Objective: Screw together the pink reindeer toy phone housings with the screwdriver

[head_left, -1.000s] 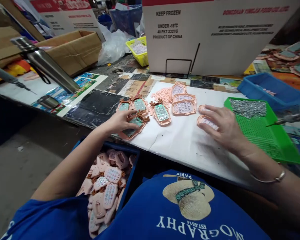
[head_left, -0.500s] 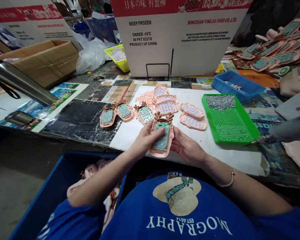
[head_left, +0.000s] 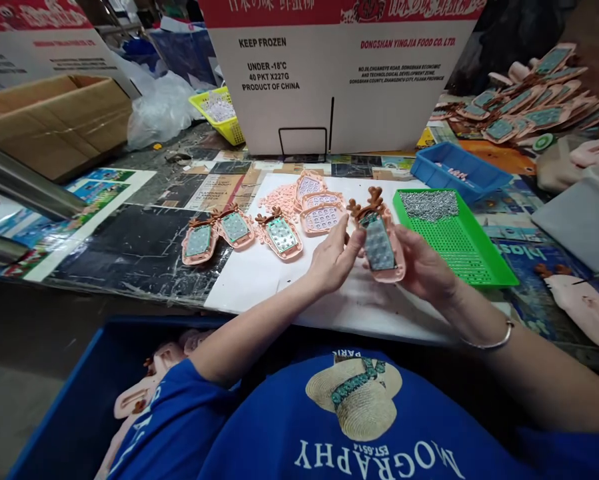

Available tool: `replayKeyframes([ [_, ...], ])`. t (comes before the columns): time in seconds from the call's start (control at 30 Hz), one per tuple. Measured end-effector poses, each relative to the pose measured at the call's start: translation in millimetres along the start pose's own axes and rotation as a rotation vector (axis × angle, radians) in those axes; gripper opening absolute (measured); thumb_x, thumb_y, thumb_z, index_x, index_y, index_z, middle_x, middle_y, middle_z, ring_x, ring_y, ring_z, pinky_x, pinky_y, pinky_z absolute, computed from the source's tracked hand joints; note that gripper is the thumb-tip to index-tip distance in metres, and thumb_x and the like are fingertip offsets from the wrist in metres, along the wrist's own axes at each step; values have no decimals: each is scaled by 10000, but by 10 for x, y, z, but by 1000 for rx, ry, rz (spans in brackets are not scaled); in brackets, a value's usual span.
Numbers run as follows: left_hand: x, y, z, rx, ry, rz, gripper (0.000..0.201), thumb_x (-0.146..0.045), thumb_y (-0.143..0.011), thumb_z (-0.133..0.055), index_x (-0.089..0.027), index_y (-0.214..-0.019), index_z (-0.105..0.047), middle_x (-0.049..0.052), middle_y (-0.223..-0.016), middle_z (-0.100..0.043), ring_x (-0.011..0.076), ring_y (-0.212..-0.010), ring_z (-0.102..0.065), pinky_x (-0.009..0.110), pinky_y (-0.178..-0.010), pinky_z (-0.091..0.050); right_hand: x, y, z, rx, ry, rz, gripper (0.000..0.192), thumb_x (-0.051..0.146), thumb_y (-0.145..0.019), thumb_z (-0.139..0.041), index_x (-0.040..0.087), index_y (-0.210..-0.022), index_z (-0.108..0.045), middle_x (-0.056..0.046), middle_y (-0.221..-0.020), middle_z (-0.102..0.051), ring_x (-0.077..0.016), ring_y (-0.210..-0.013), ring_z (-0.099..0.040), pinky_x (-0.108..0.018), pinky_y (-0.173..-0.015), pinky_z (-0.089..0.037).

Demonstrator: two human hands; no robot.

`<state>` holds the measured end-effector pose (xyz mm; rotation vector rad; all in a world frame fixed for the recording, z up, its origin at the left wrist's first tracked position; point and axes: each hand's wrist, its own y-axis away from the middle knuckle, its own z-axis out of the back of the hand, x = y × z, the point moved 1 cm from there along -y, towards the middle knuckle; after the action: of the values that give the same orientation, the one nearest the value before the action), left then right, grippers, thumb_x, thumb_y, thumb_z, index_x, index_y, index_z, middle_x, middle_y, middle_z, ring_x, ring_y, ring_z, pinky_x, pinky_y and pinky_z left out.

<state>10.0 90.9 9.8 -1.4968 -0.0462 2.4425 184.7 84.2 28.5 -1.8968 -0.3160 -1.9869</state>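
My right hand (head_left: 426, 272) holds a pink reindeer-shaped shell (head_left: 380, 244) with brown antlers and a green circuit board, tilted upright above the white sheet (head_left: 259, 273). My left hand (head_left: 333, 259) sits just left of it, fingers spread, thumb tip near the shell's edge. Three similar shells (head_left: 235, 227) lie in a row to the left on the table. Behind them lie pink keypad pieces (head_left: 322, 217).
A green tray (head_left: 459, 250) with small metal screws (head_left: 429, 204) stands to the right, a small blue tray (head_left: 460, 172) behind it. A white carton (head_left: 329, 73) blocks the back. A blue bin (head_left: 74, 400) with pink parts sits at my lower left. More shells (head_left: 524, 100) are piled far right.
I picked up one shell from the left row with my left hand, brought it to both hands, then raised it rightward. Now only my right hand grips it.
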Motion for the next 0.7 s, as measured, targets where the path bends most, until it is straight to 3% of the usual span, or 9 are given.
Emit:
replayKeyframes([
  [0.13, 189, -104, 0, -114, 186, 38, 592, -614, -1027, -304, -156, -1306, -554, 113, -1109, -667, 216, -1008, -641, 356, -910, -507, 50, -343, 416, -109, 156, 15, 560, 499, -963, -492, 220, -1448, -507, -115, -1317, -678, -282, -1104, -702, -429, -876, -620],
  [0.27, 276, -141, 5, -141, 288, 44, 476, -566, -1035, -360, -182, -1193, -592, 42, -938, -636, 145, -807, -609, 272, -758, -497, 45, -675, 655, -224, 712, -128, 703, 532, -847, -595, 182, -1454, -545, -130, -1199, -714, -349, -1061, -683, -504, -915, -554],
  [0.43, 244, -120, 6, -142, 366, 74, 445, -569, -1024, -399, -196, -1168, -596, 17, -907, -623, 110, -697, -563, 233, -670, -469, 7, -864, 541, -46, 1280, -225, 739, 598, -891, -517, 155, -1483, -517, -213, -1284, -653, -409, -1166, -602, -520, -982, -457],
  [0.53, 231, -112, 11, -145, 393, 85, 436, -567, -1022, -403, -199, -1156, -593, 13, -895, -615, 104, -670, -545, 227, -641, -454, -34, -890, 471, 48, 1388, -269, 675, 587, -922, -479, 195, -1469, -519, -217, -1235, -652, -400, -1149, -599, -488, -954, -453],
  [0.7, 227, -99, 5, -85, 414, 66, 379, -523, -1032, -402, -203, -1144, -571, 2, -891, -583, 91, -630, -513, 220, -594, -422, -43, -891, 473, 99, 1407, -270, 671, 612, -931, -485, 217, -1473, -503, -196, -1208, -649, -387, -1142, -598, -451, -938, -456],
])
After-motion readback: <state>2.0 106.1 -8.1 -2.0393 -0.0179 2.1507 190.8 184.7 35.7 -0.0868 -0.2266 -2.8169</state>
